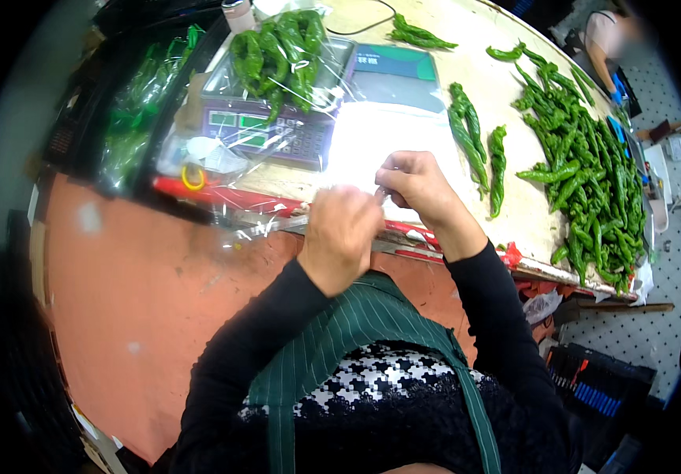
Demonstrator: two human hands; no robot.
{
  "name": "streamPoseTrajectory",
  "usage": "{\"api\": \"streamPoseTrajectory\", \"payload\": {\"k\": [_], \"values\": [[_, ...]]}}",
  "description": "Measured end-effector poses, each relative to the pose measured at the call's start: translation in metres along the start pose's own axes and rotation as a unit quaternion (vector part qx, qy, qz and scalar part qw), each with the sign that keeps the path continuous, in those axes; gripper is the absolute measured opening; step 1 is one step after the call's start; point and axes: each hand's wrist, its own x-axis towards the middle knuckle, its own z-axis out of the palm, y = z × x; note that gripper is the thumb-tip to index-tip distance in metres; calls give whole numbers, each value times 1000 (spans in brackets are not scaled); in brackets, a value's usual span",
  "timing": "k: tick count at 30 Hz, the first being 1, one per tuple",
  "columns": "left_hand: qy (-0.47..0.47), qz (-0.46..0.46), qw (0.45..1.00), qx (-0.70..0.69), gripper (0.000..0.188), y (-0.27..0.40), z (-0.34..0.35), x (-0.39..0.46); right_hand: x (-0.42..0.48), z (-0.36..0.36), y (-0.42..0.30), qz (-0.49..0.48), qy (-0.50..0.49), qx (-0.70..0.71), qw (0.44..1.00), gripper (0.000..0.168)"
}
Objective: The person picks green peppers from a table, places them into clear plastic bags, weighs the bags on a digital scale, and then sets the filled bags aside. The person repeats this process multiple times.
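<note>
My left hand [343,231], blurred, is at the table's front edge with its fingers bent. A strip of clear plastic [266,227] runs up to it from the left; whether the fingers grip it is unclear. Close on its right, my right hand [414,181] has thumb and forefinger pinched together on a small bit of clear plastic [381,194]. Beyond them, green peppers [278,56] lie on the metal pan of a purple digital scale [310,139]. Shiny clear film [328,101] lies around these peppers and over part of the keypad.
Right of my hands are loose green peppers [497,172] and a large pepper heap [595,183]. A black crate [162,106] with bagged green produce [133,118] stands left. A yellow ring [193,177] lies near the table edge. Another person [604,38] is at far right.
</note>
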Motion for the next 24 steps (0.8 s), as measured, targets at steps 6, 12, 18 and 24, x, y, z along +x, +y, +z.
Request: {"api": "streamPoseTrajectory", "payload": {"k": [6, 12, 18, 24], "values": [[-105, 20, 994, -1, 13, 3, -51, -77, 4, -14, -3, 12, -44, 14, 999, 10], [77, -134, 988, -8, 23, 8, -46, -22, -1, 1, 0, 2, -40, -5, 999, 10], [61, -165, 983, -50, 19, -3, -7, -1, -7, 9, -14, -7, -35, -28, 999, 12], [6, -224, 967, -120, 14, -12, -3, 3, -10, 14, -11, -27, -3, -63, 998, 14]]}}
